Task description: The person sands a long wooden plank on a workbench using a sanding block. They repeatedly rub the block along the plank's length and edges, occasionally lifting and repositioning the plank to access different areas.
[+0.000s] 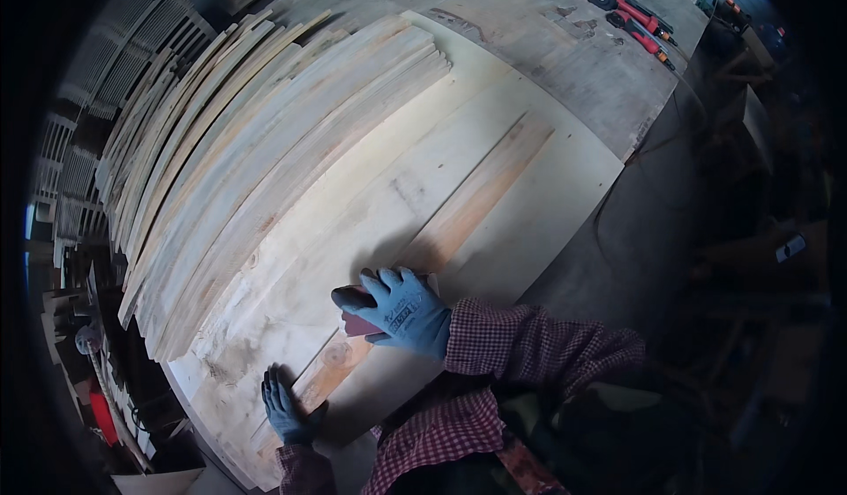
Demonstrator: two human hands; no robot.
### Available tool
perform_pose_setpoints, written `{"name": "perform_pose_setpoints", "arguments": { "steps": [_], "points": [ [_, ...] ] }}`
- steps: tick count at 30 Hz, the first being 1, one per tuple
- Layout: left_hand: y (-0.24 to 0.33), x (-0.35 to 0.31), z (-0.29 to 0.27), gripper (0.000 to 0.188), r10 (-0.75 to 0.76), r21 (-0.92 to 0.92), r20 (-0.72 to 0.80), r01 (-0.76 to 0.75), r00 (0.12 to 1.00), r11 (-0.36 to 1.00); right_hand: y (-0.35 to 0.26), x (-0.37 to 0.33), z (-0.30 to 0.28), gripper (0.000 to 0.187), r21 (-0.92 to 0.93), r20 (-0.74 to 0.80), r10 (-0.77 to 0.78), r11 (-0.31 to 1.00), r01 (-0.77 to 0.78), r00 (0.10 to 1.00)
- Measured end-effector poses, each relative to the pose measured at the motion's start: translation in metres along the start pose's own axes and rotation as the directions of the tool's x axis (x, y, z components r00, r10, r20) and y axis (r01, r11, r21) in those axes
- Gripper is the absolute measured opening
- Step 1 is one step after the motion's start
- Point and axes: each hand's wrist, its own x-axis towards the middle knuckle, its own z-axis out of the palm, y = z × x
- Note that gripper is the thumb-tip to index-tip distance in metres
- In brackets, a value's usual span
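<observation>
A long narrow wooden plank (481, 197) lies diagonally on a pale plywood sheet (565, 177). Pressed down across its middle is a sanding block (360, 326) with a dark reddish face, which my right hand (408, 311) grips in a blue glove. The glove hides most of the block. Toward the plank's near left end, my left hand (291, 414), gloved alike, rests with fingers stretched out and thumb apart. It touches the plank near a round knot and holds nothing.
Stacked boards (291, 151) cover the left side of the sheet. Two red-and-black power tools (631, 18) lie on the worn table (529, 41) at the far right. More stacked slats (132, 36) stand beyond on the left. A cable trails past the table's right edge.
</observation>
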Motion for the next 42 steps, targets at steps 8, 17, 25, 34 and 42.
{"name": "perform_pose_setpoints", "arguments": {
  "steps": [8,17,25,34,42],
  "points": [
    [0.001,0.006,0.000,0.109,-0.066,-0.058,0.016,0.067,0.998,0.996,0.280,-0.031,-0.045,0.080,-0.236,-0.229,0.789,0.524,-0.818,0.571],
    [0.003,0.000,-0.001,0.108,-0.070,-0.028,0.025,0.071,0.997,0.997,0.038,0.038,0.012,0.082,-0.029,-0.086,0.254,0.966,-0.257,0.963],
    [-0.001,-0.004,-0.002,0.106,-0.077,-0.068,0.011,0.078,0.997,0.995,0.117,0.018,0.001,0.079,-0.049,-0.135,0.336,0.937,-0.345,0.932],
    [0.004,0.004,0.002,0.105,-0.029,-0.091,-0.032,0.026,0.999,0.996,0.169,-0.007,-0.005,0.075,-0.165,-0.242,0.476,0.839,-0.519,0.846],
    [-0.003,0.004,0.005,0.107,-0.064,-0.091,-0.005,0.063,0.998,0.994,-0.051,0.046,0.014,0.067,0.232,0.142,-0.094,0.971,0.059,0.985]
  ]
}}
